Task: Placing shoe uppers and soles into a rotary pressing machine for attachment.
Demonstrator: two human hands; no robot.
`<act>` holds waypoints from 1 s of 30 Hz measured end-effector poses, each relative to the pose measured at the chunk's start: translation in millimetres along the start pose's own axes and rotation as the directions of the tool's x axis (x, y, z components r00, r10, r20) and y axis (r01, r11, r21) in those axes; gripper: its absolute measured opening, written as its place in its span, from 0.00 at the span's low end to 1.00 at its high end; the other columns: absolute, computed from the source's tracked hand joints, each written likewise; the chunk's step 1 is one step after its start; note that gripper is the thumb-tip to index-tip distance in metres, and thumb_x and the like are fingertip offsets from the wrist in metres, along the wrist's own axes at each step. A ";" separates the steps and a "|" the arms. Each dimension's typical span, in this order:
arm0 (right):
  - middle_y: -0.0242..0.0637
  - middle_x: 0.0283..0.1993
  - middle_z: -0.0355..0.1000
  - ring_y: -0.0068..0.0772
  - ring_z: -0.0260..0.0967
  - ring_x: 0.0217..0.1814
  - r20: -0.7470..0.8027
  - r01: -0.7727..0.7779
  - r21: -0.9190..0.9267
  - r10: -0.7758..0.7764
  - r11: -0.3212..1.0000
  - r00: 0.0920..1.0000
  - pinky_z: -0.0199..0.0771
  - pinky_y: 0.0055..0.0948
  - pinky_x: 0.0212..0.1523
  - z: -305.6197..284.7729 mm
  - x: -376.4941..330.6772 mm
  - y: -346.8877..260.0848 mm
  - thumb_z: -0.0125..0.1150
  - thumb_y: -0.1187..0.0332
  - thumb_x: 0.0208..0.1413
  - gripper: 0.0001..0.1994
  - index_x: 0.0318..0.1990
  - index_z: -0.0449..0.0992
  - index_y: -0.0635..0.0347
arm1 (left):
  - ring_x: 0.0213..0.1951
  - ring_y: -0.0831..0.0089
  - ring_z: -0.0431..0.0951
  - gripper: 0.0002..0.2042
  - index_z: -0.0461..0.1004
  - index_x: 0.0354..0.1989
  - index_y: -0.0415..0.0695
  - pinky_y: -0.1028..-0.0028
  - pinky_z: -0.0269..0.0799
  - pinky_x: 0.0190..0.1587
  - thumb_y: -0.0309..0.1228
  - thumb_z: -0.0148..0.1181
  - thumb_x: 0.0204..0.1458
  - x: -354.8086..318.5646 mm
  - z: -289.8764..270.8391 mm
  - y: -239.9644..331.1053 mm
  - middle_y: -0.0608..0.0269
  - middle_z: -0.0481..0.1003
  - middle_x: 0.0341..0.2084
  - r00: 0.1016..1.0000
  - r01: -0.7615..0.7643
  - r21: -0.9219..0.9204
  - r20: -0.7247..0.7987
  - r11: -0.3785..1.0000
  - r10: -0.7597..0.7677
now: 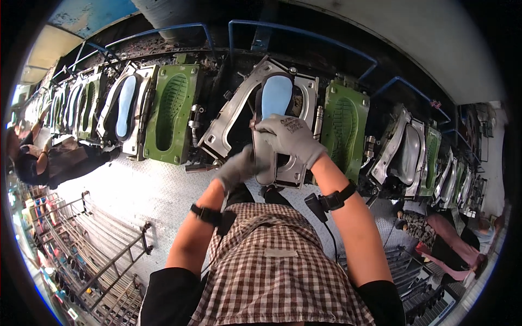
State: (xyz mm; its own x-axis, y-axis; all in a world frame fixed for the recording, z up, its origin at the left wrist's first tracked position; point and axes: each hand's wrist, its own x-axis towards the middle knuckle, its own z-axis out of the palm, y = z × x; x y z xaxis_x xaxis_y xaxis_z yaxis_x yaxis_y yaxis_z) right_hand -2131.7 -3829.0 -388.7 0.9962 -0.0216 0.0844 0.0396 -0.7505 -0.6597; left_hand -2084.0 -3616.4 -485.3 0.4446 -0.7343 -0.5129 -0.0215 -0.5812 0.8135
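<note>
An open metal mould (228,130) lies in front of me, its frame tilted to the left. A dark last topped by a light blue insole (277,93) sits at its far end, and a grey, sole-shaped piece (266,165) reaches from there toward me. My gloved right hand (291,139) is over the near end of the insole, its fingers curled together at a narrow brownish edge; what they grip is mostly hidden. My gloved left hand (239,168) is beside the grey piece, smeared by motion, so its fingers do not show clearly.
Green sole moulds (173,117) stand left and right (343,127) along a curving row of similar moulds. Blue rails (310,37) run behind them. A metal rack (103,239) stands at lower left. A person (41,157) works at far left; another person's clothing (448,239) shows at right.
</note>
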 end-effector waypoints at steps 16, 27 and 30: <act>0.43 0.44 0.78 0.44 0.79 0.42 -0.215 -0.338 0.245 0.390 0.909 0.895 0.79 0.38 0.40 55.9 -73.5 -16.7 0.66 0.62 0.57 0.18 0.54 0.74 0.54 | 0.44 0.71 0.76 0.23 0.66 0.61 0.37 0.71 0.76 0.45 0.29 0.61 0.58 -19.7 3.1 -12.7 0.57 0.75 0.46 0.938 -0.209 -0.683 -0.343 0.700 -0.055; 0.52 0.48 0.76 0.46 0.75 0.40 -0.350 -0.617 0.339 0.704 0.710 0.618 0.77 0.38 0.44 88.6 -64.4 -30.7 0.64 0.71 0.56 0.29 0.65 0.66 0.65 | 0.53 0.69 0.75 0.37 0.59 0.71 0.44 0.68 0.74 0.54 0.32 0.70 0.53 45.5 -25.8 76.5 0.57 0.73 0.56 0.994 -0.073 -0.843 -0.015 0.534 0.111; 0.50 0.49 0.77 0.48 0.78 0.46 -0.600 -0.508 0.190 0.509 0.840 0.617 0.77 0.40 0.47 81.3 -58.4 -19.6 0.62 0.75 0.54 0.30 0.66 0.67 0.56 | 0.55 0.70 0.74 0.41 0.53 0.74 0.44 0.71 0.73 0.55 0.29 0.69 0.53 82.9 -17.8 66.7 0.55 0.72 0.58 0.975 -0.190 -0.793 -0.085 0.579 0.204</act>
State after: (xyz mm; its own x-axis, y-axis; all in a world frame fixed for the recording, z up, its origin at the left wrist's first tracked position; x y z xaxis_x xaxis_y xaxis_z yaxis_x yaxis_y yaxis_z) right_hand -2184.4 -3759.4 -441.4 0.5879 -0.7920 0.1645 -0.4581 -0.4936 -0.7392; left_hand -2032.6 -3709.8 -468.7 0.5052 -0.8049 -0.3111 0.6131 0.0811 0.7858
